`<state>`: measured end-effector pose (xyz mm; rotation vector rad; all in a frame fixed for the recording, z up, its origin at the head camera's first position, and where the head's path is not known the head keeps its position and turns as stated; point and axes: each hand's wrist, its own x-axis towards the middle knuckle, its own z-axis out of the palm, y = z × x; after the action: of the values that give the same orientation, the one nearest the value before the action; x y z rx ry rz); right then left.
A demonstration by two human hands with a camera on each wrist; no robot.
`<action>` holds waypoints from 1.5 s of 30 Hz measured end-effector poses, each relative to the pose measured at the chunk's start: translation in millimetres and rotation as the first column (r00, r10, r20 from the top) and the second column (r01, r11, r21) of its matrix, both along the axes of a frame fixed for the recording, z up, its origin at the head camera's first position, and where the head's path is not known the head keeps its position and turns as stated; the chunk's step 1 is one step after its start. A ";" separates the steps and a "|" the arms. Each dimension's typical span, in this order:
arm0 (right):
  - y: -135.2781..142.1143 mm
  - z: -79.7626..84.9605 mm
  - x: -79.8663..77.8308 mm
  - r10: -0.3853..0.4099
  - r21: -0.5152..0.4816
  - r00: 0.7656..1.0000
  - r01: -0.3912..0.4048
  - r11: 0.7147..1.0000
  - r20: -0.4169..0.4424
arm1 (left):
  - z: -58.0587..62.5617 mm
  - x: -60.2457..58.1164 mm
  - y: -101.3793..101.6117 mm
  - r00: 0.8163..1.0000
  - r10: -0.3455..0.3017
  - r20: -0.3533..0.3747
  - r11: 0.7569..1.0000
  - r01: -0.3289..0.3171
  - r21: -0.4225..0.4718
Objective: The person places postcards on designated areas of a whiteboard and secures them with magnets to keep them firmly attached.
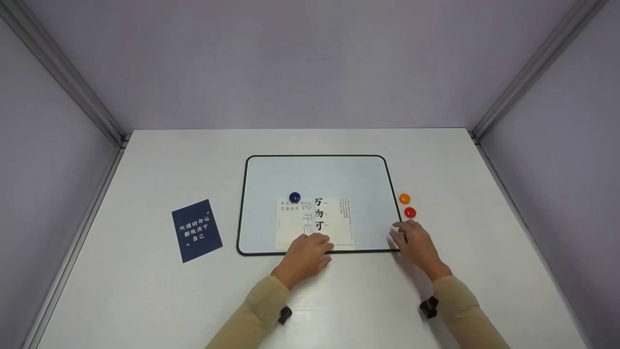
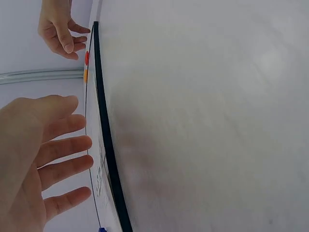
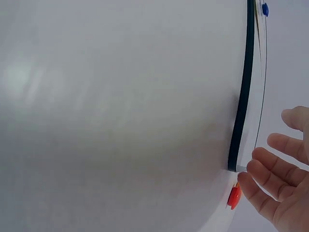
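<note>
A whiteboard (image 1: 319, 174) with a black rim lies on the table. Pale printed paper (image 1: 341, 232) with black and grey characters is on its front part, and a dark blue round magnet (image 1: 294, 197) sits at the paper's upper left. My left hand (image 1: 305, 257) is over the paper's lower edge and the front rim, fingers spread and slightly bent in the left wrist view, grasping nothing. Beside the board's front right corner is my right hand (image 1: 417, 246), its fingers loosely extended and holding nothing. Just beyond it lie a red magnet (image 1: 410, 212) and an orange magnet (image 1: 404, 198).
Left of the board, a navy card (image 1: 201, 231) with white characters lies tilted on the white table (image 1: 145, 291). Grey-purple walls (image 1: 310, 72) enclose the table at the back and both sides.
</note>
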<state>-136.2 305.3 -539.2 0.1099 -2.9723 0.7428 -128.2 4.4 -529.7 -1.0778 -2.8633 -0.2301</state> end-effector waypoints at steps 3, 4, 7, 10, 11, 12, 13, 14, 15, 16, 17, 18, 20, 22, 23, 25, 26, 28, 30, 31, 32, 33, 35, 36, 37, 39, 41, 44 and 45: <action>3.1 -1.0 -3.8 -0.030 -0.040 0.998 0.033 0.999 0.055 | 0.7 1.6 -1.0 0.998 0.004 0.059 1.000 -0.003 -0.029; 4.4 -1.5 -5.0 -0.038 -0.053 0.997 0.042 0.998 0.067 | 0.5 1.9 -1.3 0.998 0.007 0.069 0.999 -0.004 -0.039; 9.4 -3.1 -8.5 -0.054 -0.084 0.995 0.061 0.995 0.086 | -0.5 2.5 -1.8 0.996 0.014 0.088 0.998 -0.008 -0.062; 14.3 -4.2 -11.3 -0.072 -0.105 0.994 0.080 0.991 0.078 | -1.8 2.5 -1.9 0.996 0.014 0.087 0.996 -0.006 -0.088; 15.7 -4.3 -12.0 -0.079 -0.115 0.994 0.087 0.990 0.071 | -2.0 2.5 -1.9 0.996 0.012 0.085 0.995 -0.004 -0.098; 17.0 -4.4 -12.7 -0.087 -0.128 0.994 0.094 0.987 0.063 | -2.4 2.3 -2.0 0.997 0.010 0.081 0.994 -0.002 -0.107; 18.3 -4.5 -13.6 -0.092 -0.137 0.994 0.099 0.986 0.053 | -2.6 2.2 -2.1 0.997 0.009 0.076 0.994 0.000 -0.113; 19.2 -4.4 -14.5 -0.102 -0.147 0.994 0.108 0.983 0.050 | -3.0 2.2 -2.2 0.997 0.009 0.072 0.993 0.000 -0.119; 20.2 -4.3 -15.4 -0.108 -0.157 0.993 0.114 0.981 0.045 | -3.2 1.9 -2.3 0.998 0.009 0.066 0.992 0.000 -0.126; 21.3 -4.2 -16.3 -0.116 -0.164 0.992 0.121 0.979 0.040 | -3.5 1.9 -2.3 0.998 0.008 0.060 0.991 0.000 -0.131; 22.6 -4.2 -17.4 -0.125 -0.164 0.991 0.130 0.978 0.042 | -3.9 1.9 -2.3 0.998 0.007 0.055 0.991 0.000 -0.131; 23.8 -4.3 -18.5 -0.134 -0.164 0.990 0.140 0.977 0.043 | -4.2 1.9 -2.2 0.999 0.007 0.050 0.991 0.000 -0.132; 26.1 -4.8 -20.9 -0.154 -0.161 0.987 0.161 0.974 0.054 | -4.8 2.1 -2.2 0.999 0.005 0.046 0.991 0.001 -0.134; 27.7 -5.1 -23.2 -0.175 -0.169 0.982 0.184 0.968 0.066 | -5.1 2.4 -2.2 0.999 0.004 0.049 0.991 0.003 -0.133; 28.4 -5.4 -24.4 -0.185 -0.174 0.980 0.195 0.965 0.073 | -5.3 2.3 -2.3 0.999 0.004 0.052 0.991 0.003 -0.133; 29.5 -5.9 -26.5 -0.205 -0.188 0.975 0.218 0.958 0.088 | -5.6 2.3 -2.6 0.998 0.007 0.065 0.991 0.002 -0.134; 29.9 -6.0 -27.3 -0.214 -0.193 0.972 0.229 0.954 0.096 | -5.6 2.3 -2.6 0.997 0.008 0.075 0.991 0.002 -0.133; 30.4 -5.9 -28.7 -0.228 -0.197 0.968 0.245 0.949 0.104 | -6.0 2.2 -2.8 0.996 0.012 0.092 0.992 0.000 -0.126; 30.7 -5.5 -29.8 -0.240 -0.200 0.965 0.257 0.946 0.105 | -6.0 2.4 -2.9 0.994 0.013 0.106 0.993 0.000 -0.121; 30.7 -4.9 -30.4 -0.244 -0.200 0.964 0.261 0.944 0.104 | -5.8 2.6 -2.8 0.993 0.015 0.113 0.993 -0.001 -0.118; 30.7 -4.2 -30.9 -0.248 -0.200 0.963 0.264 0.943 0.104 | -5.9 2.6 -2.9 0.993 0.015 0.113 0.993 -0.001 -0.116; 30.7 -3.5 -31.7 -0.250 -0.202 0.963 0.266 0.943 0.103 | -5.9 2.7 -2.9 0.994 0.015 0.112 0.993 -0.002 -0.114; 31.1 -2.4 -33.3 -0.257 -0.204 0.960 0.275 0.939 0.113 | -5.8 2.7 -2.9 0.993 0.016 0.115 0.994 -0.003 -0.113; 31.4 -2.0 -34.2 -0.260 -0.205 0.958 0.280 0.938 0.118 | -5.6 2.6 -2.9 0.993 0.016 0.118 0.993 -0.003 -0.114; 31.7 -2.0 -35.0 -0.263 -0.203 0.956 0.285 0.937 0.130 | -5.4 2.6 -3.1 0.993 0.017 0.120 0.993 -0.003 -0.116; 32.5 -2.3 -36.5 -0.270 -0.195 0.952 0.295 0.935 0.145 | -5.3 2.7 -3.5 0.992 0.016 0.123 0.993 -0.002 -0.120; 33.8 -3.0 -37.6 -0.272 -0.198 0.952 0.296 0.934 0.138 | -5.3 2.8 -4.0 0.991 0.016 0.131 0.993 0.000 -0.120; 36.2 -4.5 -39.2 -0.273 -0.194 0.954 0.292 0.937 0.122 | -6.7 2.9 -4.7 0.992 0.009 0.124 0.993 0.006 -0.120; 37.2 -5.2 -39.8 -0.271 -0.194 0.956 0.289 0.937 0.116 | -7.2 2.9 -4.9 0.992 0.008 0.125 0.993 0.007 -0.119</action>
<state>-176.0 342.5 -544.3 -0.3612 -2.8737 1.0341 -125.3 -0.4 -536.9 -1.1206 -3.0236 -0.1326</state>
